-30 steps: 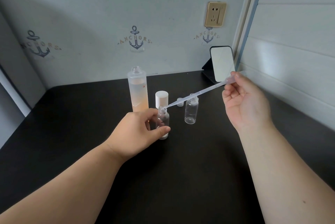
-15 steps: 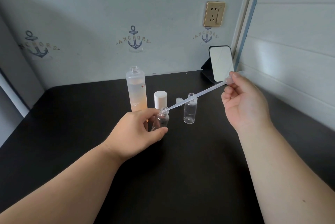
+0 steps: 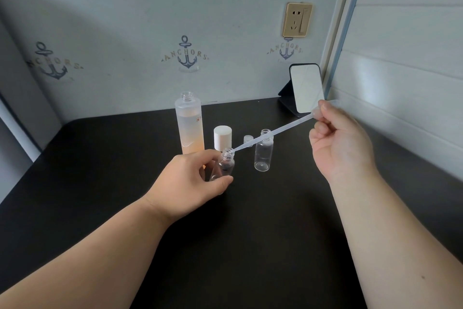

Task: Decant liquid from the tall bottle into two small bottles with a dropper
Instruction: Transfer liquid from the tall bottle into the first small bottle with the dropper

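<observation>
- A black tabletop (image 3: pixel 263 233) runs into a corner: a pale blue wall printed with anchor motifs (image 3: pixel 186 54) behind, white panelling to the right.
- The left hand (image 3: pixel 190 183) is closed round a small clear bottle (image 3: pixel 225 166), thumb in front and fingers behind; the bottle is uncapped and leans toward the right.
- The right hand (image 3: pixel 338 141) pinches the bulb end of a clear plastic dropper (image 3: pixel 273 134) between thumb and fingers; the dropper slants down to the left, its tip at the mouth of the held bottle.
- A second small bottle (image 3: pixel 263 156) stands upright and open just to the right, beneath the dropper's stem.
- Behind are a white cap (image 3: pixel 222 136) and a small clear cap (image 3: pixel 247 139).
- The tall bottle (image 3: pixel 189 128) stands open at back left, holding peach-tinted liquid.
- A small mirror (image 3: pixel 306 88) leans in the corner, below a gold wall socket (image 3: pixel 297 20).
</observation>
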Available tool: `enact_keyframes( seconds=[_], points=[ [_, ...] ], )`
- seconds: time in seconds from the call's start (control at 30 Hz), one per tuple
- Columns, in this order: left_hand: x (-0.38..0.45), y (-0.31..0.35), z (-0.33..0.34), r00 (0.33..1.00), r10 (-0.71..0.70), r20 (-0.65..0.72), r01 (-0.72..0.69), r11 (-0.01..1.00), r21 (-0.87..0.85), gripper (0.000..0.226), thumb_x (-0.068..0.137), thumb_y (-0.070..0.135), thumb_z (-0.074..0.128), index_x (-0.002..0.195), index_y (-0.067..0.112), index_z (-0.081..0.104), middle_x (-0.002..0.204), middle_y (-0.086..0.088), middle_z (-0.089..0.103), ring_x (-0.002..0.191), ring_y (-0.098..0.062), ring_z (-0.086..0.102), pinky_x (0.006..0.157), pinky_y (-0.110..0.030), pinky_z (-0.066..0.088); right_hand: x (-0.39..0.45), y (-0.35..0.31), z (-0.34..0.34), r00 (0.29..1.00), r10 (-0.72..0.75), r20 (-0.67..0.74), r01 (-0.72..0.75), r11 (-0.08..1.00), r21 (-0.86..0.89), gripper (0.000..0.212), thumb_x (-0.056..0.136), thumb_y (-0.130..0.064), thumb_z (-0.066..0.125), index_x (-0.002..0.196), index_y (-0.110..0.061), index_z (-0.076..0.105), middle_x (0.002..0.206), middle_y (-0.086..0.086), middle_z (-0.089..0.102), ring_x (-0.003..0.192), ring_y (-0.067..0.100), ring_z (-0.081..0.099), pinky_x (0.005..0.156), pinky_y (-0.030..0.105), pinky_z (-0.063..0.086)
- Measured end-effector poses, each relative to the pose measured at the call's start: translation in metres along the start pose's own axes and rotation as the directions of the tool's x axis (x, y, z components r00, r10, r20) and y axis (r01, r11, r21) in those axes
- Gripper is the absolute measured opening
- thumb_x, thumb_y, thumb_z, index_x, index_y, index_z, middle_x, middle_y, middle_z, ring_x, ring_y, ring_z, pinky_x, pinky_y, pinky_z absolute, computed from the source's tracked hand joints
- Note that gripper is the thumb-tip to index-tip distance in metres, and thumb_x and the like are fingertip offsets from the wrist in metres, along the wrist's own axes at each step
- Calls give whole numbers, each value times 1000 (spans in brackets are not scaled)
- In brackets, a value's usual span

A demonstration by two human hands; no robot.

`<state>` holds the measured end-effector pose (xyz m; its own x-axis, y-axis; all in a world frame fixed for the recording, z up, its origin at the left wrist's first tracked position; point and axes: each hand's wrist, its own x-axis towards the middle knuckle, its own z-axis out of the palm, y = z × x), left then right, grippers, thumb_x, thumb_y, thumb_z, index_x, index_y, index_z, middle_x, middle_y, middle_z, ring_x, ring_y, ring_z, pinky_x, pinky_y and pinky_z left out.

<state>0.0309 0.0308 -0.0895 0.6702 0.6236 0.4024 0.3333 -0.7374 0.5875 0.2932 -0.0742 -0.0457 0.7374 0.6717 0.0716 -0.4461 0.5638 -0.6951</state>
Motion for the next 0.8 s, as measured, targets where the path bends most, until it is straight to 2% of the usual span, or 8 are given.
enact_keyframes(
  seconds=[0.23,0.43,0.5,0.63,0.73,0.8],
  points=[
    [-1,2,-1,999,-32,0,32,999,8,19,80,53,71,95,42,65,86,22,65,71,-7,59,62,-16,44,-3,-1,2,1000,-14,19,14,1000,-13,17,91,-3,71,78,-9,79,73,4,69,54,8,53,55,16,44],
    [0,5,-1,995,-88,44,89,996,-19,23,81,49,77,98,40,65,87,29,65,72,-6,59,64,-15,46,-3,0,4,1000,15,20,-17,997,69,5,91,-6,68,92,-4,73,69,3,67,57,11,56,56,19,47],
    [1,4,-1,993,-98,65,99,995,-22,28,79,50,79,101,39,65,89,32,64,76,-6,60,66,-14,47,-3,0,3,999,15,29,-17,996,83,8,89,-8,69,95,-3,71,69,2,66,57,12,57,57,19,48],
    [1,3,-1,993,-83,78,85,996,-25,38,77,61,76,104,37,66,89,21,69,72,-8,60,65,-17,47,-3,0,1,999,25,26,-27,994,103,10,92,-10,67,95,-2,73,72,3,67,59,12,59,58,20,49],
    [-2,3,-5,997,-60,-57,51,986,-160,40,86,67,63,108,33,69,91,14,70,72,-12,63,69,-31,54,-1,0,0,999,36,9,-37,990,132,13,94,-11,66,100,-2,72,72,3,67,59,12,60,59,20,49],
    [-4,6,-8,971,-62,-231,8,974,-228,31,90,58,54,100,33,68,85,10,70,69,-11,63,64,-28,52,-1,0,0,999,37,0,-37,989,142,13,95,-11,64,102,-2,71,72,2,68,59,12,61,59,20,50]
  ],
)
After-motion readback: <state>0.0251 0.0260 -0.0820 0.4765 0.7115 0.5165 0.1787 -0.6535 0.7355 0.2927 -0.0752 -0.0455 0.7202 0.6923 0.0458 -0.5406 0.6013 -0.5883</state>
